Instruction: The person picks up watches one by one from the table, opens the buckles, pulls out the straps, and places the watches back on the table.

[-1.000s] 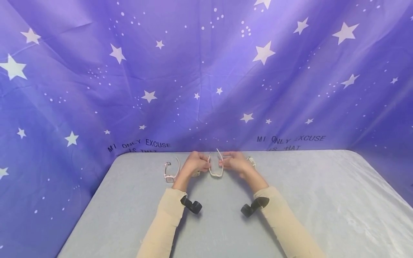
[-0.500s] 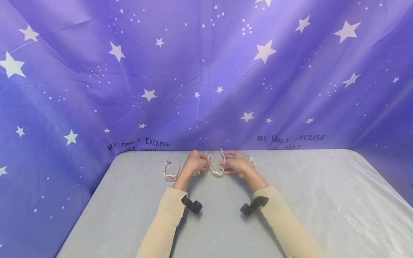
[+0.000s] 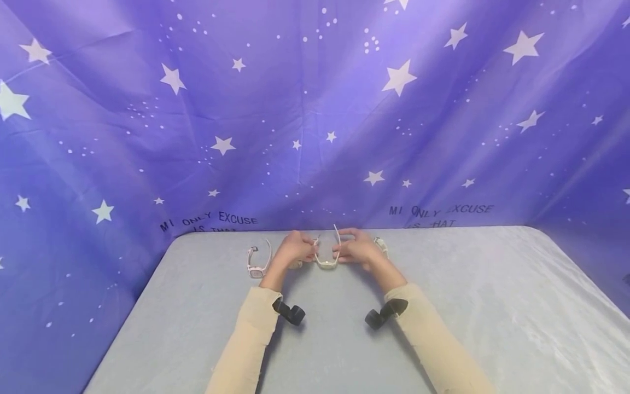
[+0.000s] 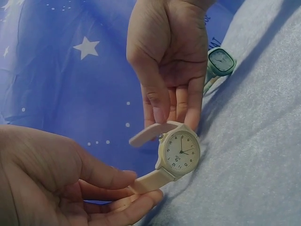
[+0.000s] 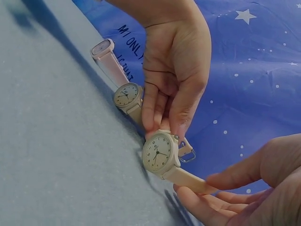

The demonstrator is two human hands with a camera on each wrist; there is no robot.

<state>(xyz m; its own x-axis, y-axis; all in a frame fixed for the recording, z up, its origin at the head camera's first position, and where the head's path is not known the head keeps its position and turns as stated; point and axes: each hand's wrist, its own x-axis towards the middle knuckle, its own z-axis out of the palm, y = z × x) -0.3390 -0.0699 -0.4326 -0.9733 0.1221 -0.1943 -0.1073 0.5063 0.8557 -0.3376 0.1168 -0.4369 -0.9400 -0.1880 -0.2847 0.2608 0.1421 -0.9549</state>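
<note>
A cream wristwatch point(image 3: 327, 265) is held between the hands near the far edge of the table, dial toward the person, straps pointing away. The left hand point(image 3: 297, 248) pinches the buckle-end strap; the metal buckle point(image 5: 189, 155) shows beside its fingertips in the right wrist view. On the other side, the right hand point(image 3: 357, 249) pinches the free strap point(image 5: 190, 181) between thumb and fingers. In the left wrist view the round white dial point(image 4: 182, 151), with dark numerals, faces the camera. A second cream watch point(image 5: 128, 95) stands just behind the left hand.
A pink watch point(image 3: 256, 272) stands on the grey cloth-covered table point(image 3: 325, 345) left of the left hand. A pale green watch point(image 4: 221, 61) stands beyond the right hand. The purple star-printed curtain point(image 3: 305, 109) hangs right behind the table's far edge.
The free strap in the right hand has swung slightly to the right, spreading the watch a little wider. Both hands stay in nearly the same place; the head view has shifted slightly.
</note>
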